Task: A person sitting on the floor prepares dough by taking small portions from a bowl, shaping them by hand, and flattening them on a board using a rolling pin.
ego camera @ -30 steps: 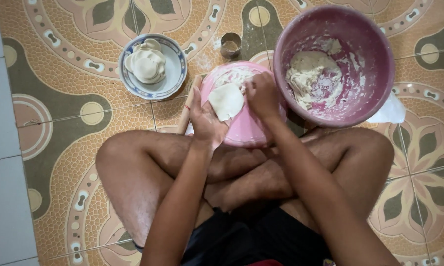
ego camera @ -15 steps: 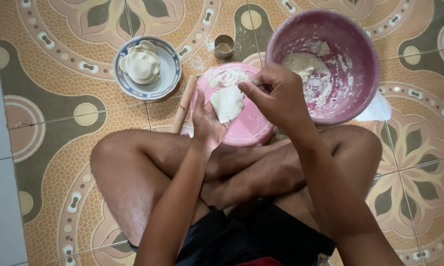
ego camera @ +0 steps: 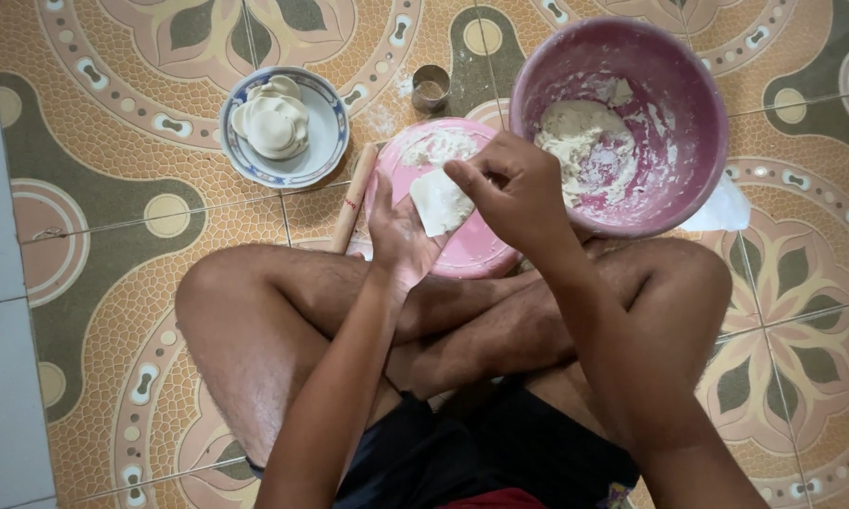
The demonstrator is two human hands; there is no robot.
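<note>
I sit cross-legged on a patterned tile floor. My left hand (ego camera: 398,238) lies palm up over a pink plate (ego camera: 471,250) and carries a flat white piece of dough (ego camera: 437,202) on its fingers. Just right of the dough, my right hand (ego camera: 519,193) hovers with fingers curled and pinched together; whether it touches the dough's edge I cannot tell. Flour dusts the far side of the pink plate.
A large pink bowl (ego camera: 674,66) with a lump of dough stands at the right. A blue-rimmed white dish (ego camera: 322,151) at the left holds stacked dough pieces. A wooden rolling pin (ego camera: 353,202) lies beside the plate, a small metal cup (ego camera: 431,88) behind it.
My right hand has lifted off the dough and drawn back a little to the right. The left hand still carries the dough over the pink plate.
</note>
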